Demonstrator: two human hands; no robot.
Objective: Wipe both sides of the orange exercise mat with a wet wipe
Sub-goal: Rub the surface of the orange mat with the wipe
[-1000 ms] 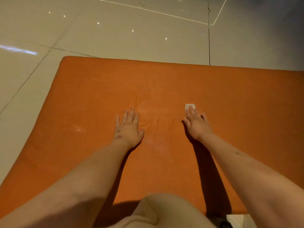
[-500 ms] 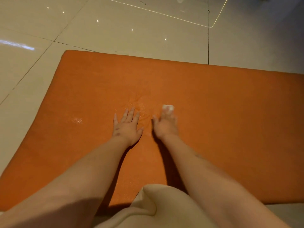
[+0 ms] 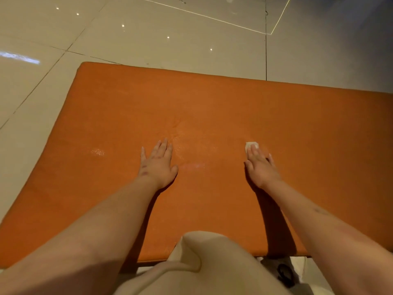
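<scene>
Orange foam exercise mat (image 3: 212,107) lies flat on pale glossy floor tiles (image 3: 170,39), one face up, me at its near long edge

Change: my right hand (image 3: 260,167) has swept back out to the right, well apart from my left hand (image 3: 158,165); half a second ago the two were just beside each other. Small folded white wet wipe (image 3: 251,145) rides under the right fingertips, fingers straight and pressing, not curled round it. Left hand has not shifted: palm down, fingers flat and relaxed, pinning the mat

Reading: side-to-side strokes across the middle of this face; underside not yet done, so I judge it well short of half

Count: one mat, one wipe, two hands, two clear wet glints, one left of the left hand (image 3: 97,151) and one between the hands (image 3: 192,165). One small dark object (image 3: 285,274) on the floor by the near right edge, can't tell what
</scene>
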